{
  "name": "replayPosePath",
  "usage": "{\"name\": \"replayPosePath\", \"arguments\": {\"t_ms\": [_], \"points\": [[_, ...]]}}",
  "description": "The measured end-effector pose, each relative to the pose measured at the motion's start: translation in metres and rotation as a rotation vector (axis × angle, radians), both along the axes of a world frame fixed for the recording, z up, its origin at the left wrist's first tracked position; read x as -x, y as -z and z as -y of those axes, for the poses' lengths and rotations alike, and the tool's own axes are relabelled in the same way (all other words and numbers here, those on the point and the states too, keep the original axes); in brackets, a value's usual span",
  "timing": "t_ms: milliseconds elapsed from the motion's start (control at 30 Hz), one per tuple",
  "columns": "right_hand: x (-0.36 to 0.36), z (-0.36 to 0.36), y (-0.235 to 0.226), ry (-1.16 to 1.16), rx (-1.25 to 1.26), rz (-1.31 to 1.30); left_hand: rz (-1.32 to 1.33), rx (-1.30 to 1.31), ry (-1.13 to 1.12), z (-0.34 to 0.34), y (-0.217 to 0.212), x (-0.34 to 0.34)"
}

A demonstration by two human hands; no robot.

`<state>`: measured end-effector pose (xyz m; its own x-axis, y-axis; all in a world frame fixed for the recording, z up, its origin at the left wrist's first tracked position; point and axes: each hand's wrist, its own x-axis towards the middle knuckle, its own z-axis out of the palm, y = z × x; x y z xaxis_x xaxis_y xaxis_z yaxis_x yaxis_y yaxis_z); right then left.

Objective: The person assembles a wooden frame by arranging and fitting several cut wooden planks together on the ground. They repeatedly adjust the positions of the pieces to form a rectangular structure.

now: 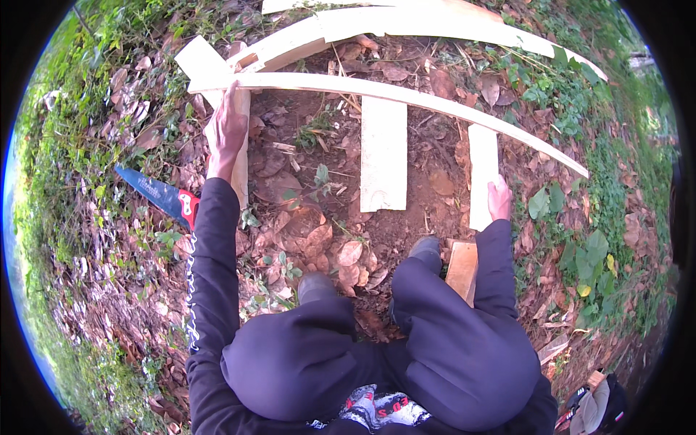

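Note:
A long, narrow plank of pale wood [406,96] runs from left to right across several shorter boards, bowed by the lens. My left hand [226,134] holds it near its left end, fingertips at its near edge, above a left board [241,159] lying lengthwise. My right hand [499,197] grips the right edge of a short wooden board [482,156], whose far end meets the long plank. Between my hands lies a wide middle board [383,159], its far end also at the plank. My right fingers are partly hidden.
More pale planks [428,22] lie beyond. A handsaw [156,194] with a blue blade and red handle rests left of my left forearm. A wooden block [462,268] sits by my right boot. Dry leaves and weeds cover the soil; a dark bag-like bundle [598,406] lies lower right.

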<state>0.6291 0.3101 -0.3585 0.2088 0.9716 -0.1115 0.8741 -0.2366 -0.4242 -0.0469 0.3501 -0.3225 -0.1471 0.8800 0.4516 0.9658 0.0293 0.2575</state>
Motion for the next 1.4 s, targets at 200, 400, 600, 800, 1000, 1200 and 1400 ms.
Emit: {"name": "replayPosePath", "arguments": {"t_ms": [200, 400, 600, 800, 1000, 1200, 1400], "points": [[-0.018, -0.001, -0.008, -0.040, -0.193, -0.033, 0.151, 0.099, -0.053, 0.005, 0.004, 0.018], [-0.008, 0.003, -0.016, 0.038, -0.213, -0.022, 0.141, 0.180, -0.042, 0.004, 0.006, 0.012], [-0.006, -0.012, -0.035, 0.105, -0.019, -0.025, 0.106, 0.073, 0.030, 0.004, 0.010, 0.014], [-0.019, -0.028, -0.019, 0.056, -0.230, -0.139, 0.120, 0.090, 0.053, 0.005, 0.009, 0.009], [-0.047, -0.064, 0.002, 0.026, -0.281, -0.233, 0.131, 0.041, 0.058, 0.006, 0.001, 0.001], [0.000, -0.081, -0.015, 0.112, -0.238, -0.227, 0.085, 0.038, 0.043, 0.010, 0.001, 0.008], [0.029, -0.077, -0.025, -0.053, -0.171, -0.260, 0.066, 0.001, 0.016, 0.012, 0.002, 0.013]]}}
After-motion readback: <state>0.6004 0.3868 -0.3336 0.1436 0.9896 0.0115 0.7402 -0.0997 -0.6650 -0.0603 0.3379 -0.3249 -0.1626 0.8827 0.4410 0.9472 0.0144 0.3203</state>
